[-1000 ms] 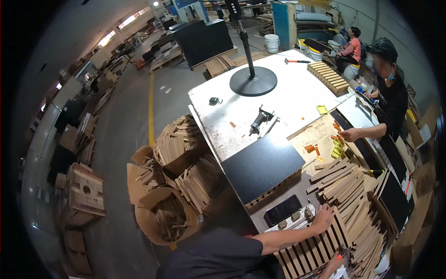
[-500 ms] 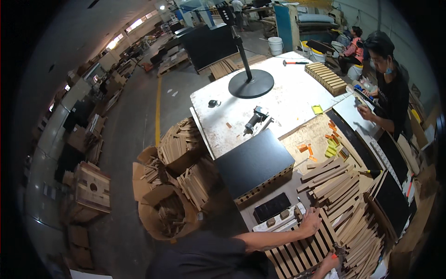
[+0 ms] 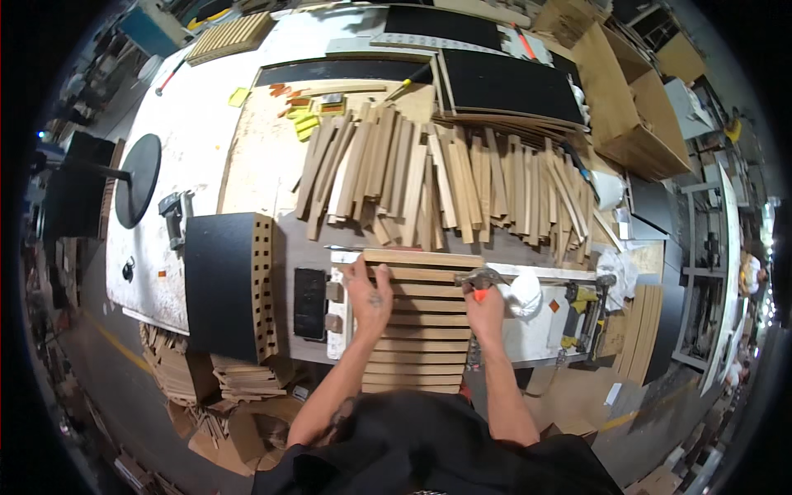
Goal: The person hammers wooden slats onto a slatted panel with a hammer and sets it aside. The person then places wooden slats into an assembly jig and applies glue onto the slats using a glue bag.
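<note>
A panel of parallel wooden slats [image 3: 417,332] with dark gaps lies in front of me. My left hand [image 3: 370,299] rests on its far left corner, fingers stretched out and thumb apart, touching the slat ends. At the far right corner, my right hand [image 3: 485,317] is closed on a hammer [image 3: 487,277]; its metal head lies over the ends of the far slats and a bit of orange shows at the grip. Left of the panel, small wooden blocks [image 3: 334,291] sit on a white strip beside a black phone [image 3: 310,303].
Loose wooden sticks [image 3: 388,169] are piled beyond the panel. A black-topped box [image 3: 221,285] with a holed side stands left, near a nail gun [image 3: 175,219] and a round black stand base [image 3: 139,181]. Clamps [image 3: 587,318] and a white bundle [image 3: 525,294] lie right.
My view has swung to the right, bringing the panel and both hands to the middle. My left hand stays at the slat ends; my right hand still holds the hammer.
</note>
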`<action>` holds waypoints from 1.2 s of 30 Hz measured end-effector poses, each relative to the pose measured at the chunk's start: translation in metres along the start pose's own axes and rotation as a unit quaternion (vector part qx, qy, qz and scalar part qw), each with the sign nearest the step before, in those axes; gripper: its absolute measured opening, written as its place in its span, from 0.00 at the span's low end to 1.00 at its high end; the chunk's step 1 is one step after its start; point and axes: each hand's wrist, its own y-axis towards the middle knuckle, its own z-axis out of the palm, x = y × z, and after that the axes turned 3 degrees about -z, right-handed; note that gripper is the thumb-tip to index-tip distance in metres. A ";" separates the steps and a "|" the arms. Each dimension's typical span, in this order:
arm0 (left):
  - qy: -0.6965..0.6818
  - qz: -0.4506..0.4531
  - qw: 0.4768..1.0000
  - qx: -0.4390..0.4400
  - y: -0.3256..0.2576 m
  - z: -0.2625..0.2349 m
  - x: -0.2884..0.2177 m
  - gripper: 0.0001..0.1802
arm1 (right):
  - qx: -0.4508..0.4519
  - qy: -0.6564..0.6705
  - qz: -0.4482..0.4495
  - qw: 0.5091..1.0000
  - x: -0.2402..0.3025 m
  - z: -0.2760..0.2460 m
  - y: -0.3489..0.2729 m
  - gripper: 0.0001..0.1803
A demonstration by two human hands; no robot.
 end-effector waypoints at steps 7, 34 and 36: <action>0.035 0.004 0.999 -0.002 -0.003 0.007 0.003 0.25 | 0.024 -0.012 0.027 0.999 -0.011 -0.003 0.002 0.18; 0.135 0.064 0.989 0.018 -0.008 0.002 0.025 0.29 | 0.000 -0.036 -0.053 0.998 -0.029 0.013 -0.011 0.11; 0.120 0.084 0.989 -0.009 -0.006 0.002 0.021 0.28 | 0.088 -0.050 0.006 0.995 -0.035 -0.006 -0.014 0.09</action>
